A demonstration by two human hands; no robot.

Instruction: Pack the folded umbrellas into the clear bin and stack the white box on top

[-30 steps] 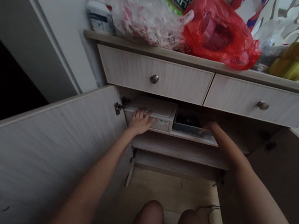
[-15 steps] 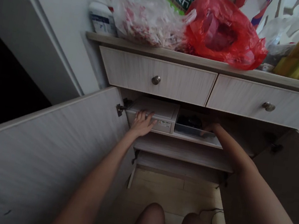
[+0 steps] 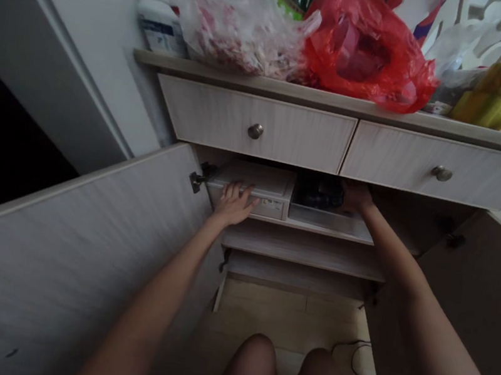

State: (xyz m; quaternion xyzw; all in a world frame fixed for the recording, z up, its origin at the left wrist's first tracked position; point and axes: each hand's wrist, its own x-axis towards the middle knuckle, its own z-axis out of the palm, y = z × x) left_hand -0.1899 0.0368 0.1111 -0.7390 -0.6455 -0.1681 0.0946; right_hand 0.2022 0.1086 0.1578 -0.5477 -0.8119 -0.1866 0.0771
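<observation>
I crouch before an open cabinet (image 3: 307, 247). My left hand (image 3: 233, 202) lies flat with fingers spread on the front of a white box (image 3: 270, 185) on the upper shelf. My right hand (image 3: 356, 195) reaches in beside it, resting on the far right edge of a clear plastic tray (image 3: 326, 215) that holds dark items (image 3: 319, 192). Its fingers curl into the shadow under the drawers, and I cannot make out whether they grip anything.
Two closed drawers with round knobs (image 3: 255, 130) (image 3: 441, 173) sit above. The top carries a red plastic bag (image 3: 365, 47), a clear bag (image 3: 242, 24) and a yellow-green packet (image 3: 500, 94). Cabinet doors (image 3: 53, 258) (image 3: 485, 294) swing open on both sides. A black cable (image 3: 358, 363) lies on the floor.
My right hand has risen and moved back toward the tray's rear right edge. The tray now shows further forward. My left hand stays on the white box.
</observation>
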